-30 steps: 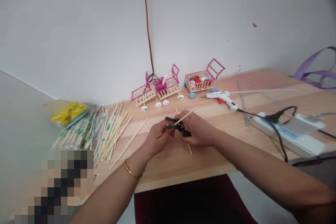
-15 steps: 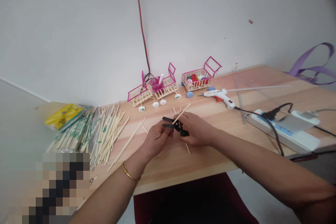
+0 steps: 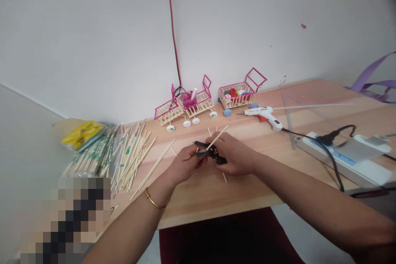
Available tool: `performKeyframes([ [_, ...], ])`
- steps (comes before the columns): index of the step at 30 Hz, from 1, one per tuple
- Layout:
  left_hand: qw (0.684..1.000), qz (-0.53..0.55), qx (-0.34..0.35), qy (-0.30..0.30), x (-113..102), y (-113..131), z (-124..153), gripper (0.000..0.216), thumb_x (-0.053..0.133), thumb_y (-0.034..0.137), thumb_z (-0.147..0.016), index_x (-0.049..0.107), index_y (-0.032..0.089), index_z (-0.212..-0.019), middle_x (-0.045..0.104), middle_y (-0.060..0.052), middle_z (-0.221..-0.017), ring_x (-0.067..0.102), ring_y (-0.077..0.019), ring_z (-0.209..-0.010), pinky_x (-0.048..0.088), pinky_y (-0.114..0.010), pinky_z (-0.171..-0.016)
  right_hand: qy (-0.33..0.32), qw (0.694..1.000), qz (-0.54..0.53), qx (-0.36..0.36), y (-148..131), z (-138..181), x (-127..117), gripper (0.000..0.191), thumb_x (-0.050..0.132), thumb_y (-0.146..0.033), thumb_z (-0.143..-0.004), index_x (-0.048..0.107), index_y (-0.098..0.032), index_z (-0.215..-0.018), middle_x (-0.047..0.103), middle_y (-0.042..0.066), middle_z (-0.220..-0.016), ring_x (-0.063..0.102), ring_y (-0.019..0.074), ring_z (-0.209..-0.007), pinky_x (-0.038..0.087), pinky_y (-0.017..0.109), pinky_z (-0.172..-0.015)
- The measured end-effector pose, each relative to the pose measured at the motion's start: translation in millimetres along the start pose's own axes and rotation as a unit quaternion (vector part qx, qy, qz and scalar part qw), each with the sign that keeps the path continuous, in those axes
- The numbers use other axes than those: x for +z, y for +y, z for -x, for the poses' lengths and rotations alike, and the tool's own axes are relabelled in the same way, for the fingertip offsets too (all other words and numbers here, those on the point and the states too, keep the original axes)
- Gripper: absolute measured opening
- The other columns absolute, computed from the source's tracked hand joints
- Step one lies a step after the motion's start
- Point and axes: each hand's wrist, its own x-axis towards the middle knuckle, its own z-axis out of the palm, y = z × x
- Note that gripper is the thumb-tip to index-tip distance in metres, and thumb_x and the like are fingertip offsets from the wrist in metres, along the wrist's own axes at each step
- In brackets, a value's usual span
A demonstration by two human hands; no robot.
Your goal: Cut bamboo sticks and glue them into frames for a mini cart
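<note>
In the middle of the table, my right hand is wrapped round the handles of black pliers, whose jaws point left. A pale wooden stick crosses the jaws at a slant, its far end raised to the right. My left hand is closed in a pinch at the jaws, on the near end of this stick; the fingertips are partly hidden. Beneath and behind my right hand, other short sticks lie on the wood.
Loose chopsticks and wrapped bundles lie left, by a yellow packet. Small pink-rimmed stick carts stand along the wall. On the right are a glue gun and a power strip with cables. A blurred patch covers the lower left.
The view has shifted slightly, so the scene sits a little further right. Both hands keep their hold at the pliers and the stick, with barely any other movement.
</note>
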Motion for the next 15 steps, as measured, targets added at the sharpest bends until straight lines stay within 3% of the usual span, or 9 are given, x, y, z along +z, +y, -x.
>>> performKeyframes([
  [5,0.999,0.036,-0.012,-0.015,-1.8,-3.4,-0.2,0.035,0.052,0.047,-0.087,0.053,0.015,-0.073,0.05,0.001,-0.062,0.039,-0.0084,-0.054,0.029,-0.022,-0.053,-0.021,1.0,-0.002,0.009,-2.3,-1.4,-1.5,0.042,0.058,-0.017,-0.066,0.054,-0.014,-0.108,0.06,0.012,-0.1,0.056,0.0263,-0.09,0.045,0.038,-0.08],
  [10,1.0,0.003,-0.012,-0.016,-2.8,-1.7,-0.5,0.039,0.047,0.048,-0.09,0.053,0.015,-0.071,0.05,0.0,-0.063,0.038,-0.0089,-0.055,0.029,-0.023,-0.053,-0.031,0.999,0.013,0.042,-3.8,-1.4,0.8,0.038,0.058,-0.017,-0.066,0.054,-0.014,-0.103,0.06,0.012,-0.097,0.056,0.0261,-0.09,0.046,0.037,-0.079],
  [15,0.999,-0.035,0.018,0.026,-2.0,-1.4,-2.3,0.04,0.047,0.05,-0.09,0.051,0.015,-0.071,0.046,0.002,-0.062,0.038,-0.0088,-0.055,0.03,-0.023,-0.054,-0.017,0.998,0.037,0.051,-3.5,-3.2,0.7,0.04,0.059,-0.019,-0.066,0.054,-0.014,-0.106,0.06,0.011,-0.099,0.055,0.0261,-0.092,0.044,0.036,-0.08],
])
